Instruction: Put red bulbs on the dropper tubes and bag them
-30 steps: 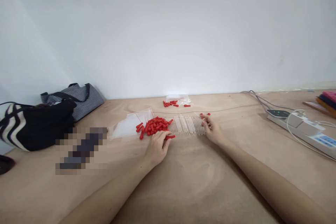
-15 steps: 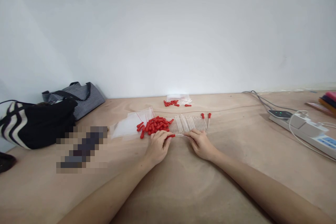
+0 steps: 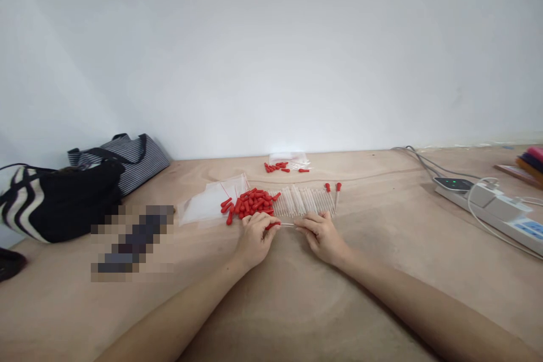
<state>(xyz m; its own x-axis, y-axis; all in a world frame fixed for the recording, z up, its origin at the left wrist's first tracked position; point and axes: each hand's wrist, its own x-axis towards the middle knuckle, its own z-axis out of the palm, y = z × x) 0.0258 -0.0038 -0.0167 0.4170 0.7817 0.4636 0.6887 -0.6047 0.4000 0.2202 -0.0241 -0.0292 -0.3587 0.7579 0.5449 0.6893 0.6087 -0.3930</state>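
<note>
My left hand (image 3: 254,237) pinches a red rubber bulb (image 3: 272,225) and my right hand (image 3: 322,236) pinches a clear glass tube (image 3: 289,225); bulb and tube meet end to end between the hands. Just beyond lies a pile of red bulbs (image 3: 250,203) and a row of clear tubes (image 3: 303,201). Two finished droppers with red tops (image 3: 333,192) lie at the row's right end.
Clear zip bags (image 3: 210,203) lie left of the pile. A small bag with more red bulbs (image 3: 286,164) sits near the wall. Striped and black bags (image 3: 63,192) stand at the left; a power strip with cables (image 3: 487,203) lies at the right.
My right hand left the droppers at the row's right end, came left with a clear tube, and met the red bulb held by my left hand. Both hands drew slightly nearer to me.
</note>
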